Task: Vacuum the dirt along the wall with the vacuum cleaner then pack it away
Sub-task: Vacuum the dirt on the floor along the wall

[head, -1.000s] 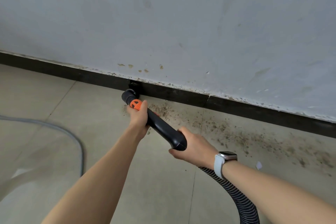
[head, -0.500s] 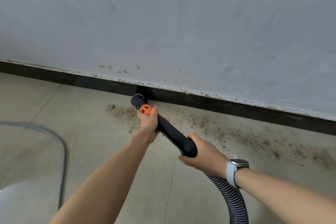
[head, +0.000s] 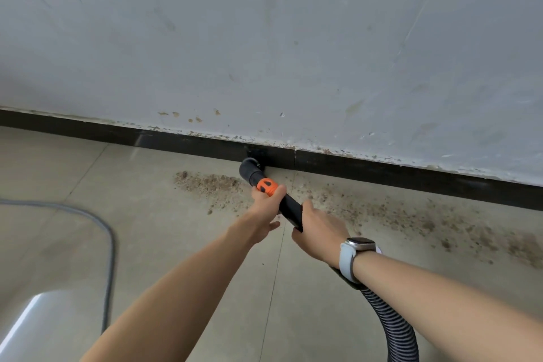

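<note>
Scuffed pale wall (head: 293, 38), black skirting (head: 411, 179), beige tiled floor (head: 147, 244).

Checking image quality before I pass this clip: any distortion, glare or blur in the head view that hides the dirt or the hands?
Head view: the wide lens bends the baseboard into a slant; daylight is soft and even; a bright glare patch sits bottom left; the grey cable looks slightly smeared; the dirt, left hand and right hand on the vacuum wand are sharp.

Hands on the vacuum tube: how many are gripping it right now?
2. The left hand grips the vacuum tube just behind its orange collar; the right hand holds it farther back, toward the ribbed hose.
</note>
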Motion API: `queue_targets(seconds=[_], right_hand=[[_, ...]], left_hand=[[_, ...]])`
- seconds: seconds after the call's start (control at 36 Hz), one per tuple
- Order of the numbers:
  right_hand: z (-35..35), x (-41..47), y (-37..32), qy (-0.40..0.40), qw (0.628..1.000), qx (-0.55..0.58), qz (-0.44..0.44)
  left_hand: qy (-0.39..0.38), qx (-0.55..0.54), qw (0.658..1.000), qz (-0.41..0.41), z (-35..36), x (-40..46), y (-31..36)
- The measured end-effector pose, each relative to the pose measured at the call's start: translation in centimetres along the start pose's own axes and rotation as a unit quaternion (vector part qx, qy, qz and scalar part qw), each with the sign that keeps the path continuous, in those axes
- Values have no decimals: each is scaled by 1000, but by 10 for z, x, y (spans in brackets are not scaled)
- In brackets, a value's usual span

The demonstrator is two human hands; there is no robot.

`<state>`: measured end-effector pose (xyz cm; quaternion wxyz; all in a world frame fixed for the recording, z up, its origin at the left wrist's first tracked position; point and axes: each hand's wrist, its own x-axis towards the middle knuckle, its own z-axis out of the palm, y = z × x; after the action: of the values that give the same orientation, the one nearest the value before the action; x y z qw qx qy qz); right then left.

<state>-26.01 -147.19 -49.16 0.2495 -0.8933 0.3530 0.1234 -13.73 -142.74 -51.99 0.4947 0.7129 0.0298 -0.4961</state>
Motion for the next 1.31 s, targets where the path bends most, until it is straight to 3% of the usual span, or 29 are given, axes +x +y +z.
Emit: queue_targets(seconds=[0.14,0.25,0.53,0.81,1.31], right_hand=[[-1,5,-4,15,999,27,-9],[5,6,-18,13,998,36,-52],[37,23,-65,-72,990,2,-118],[53,39,-85,-55,988,-24,-141],[35,38,-46,-37,998,8,-60]], left_hand=[[11,-26,999,29,-14,1,2],[104,-110,988,37,-31,6,7],[207,-105,973,-5,-91,16,-27],[186,-69,980,5,-123,28,-22],[115,-72,991,5,-69,39,-5]])
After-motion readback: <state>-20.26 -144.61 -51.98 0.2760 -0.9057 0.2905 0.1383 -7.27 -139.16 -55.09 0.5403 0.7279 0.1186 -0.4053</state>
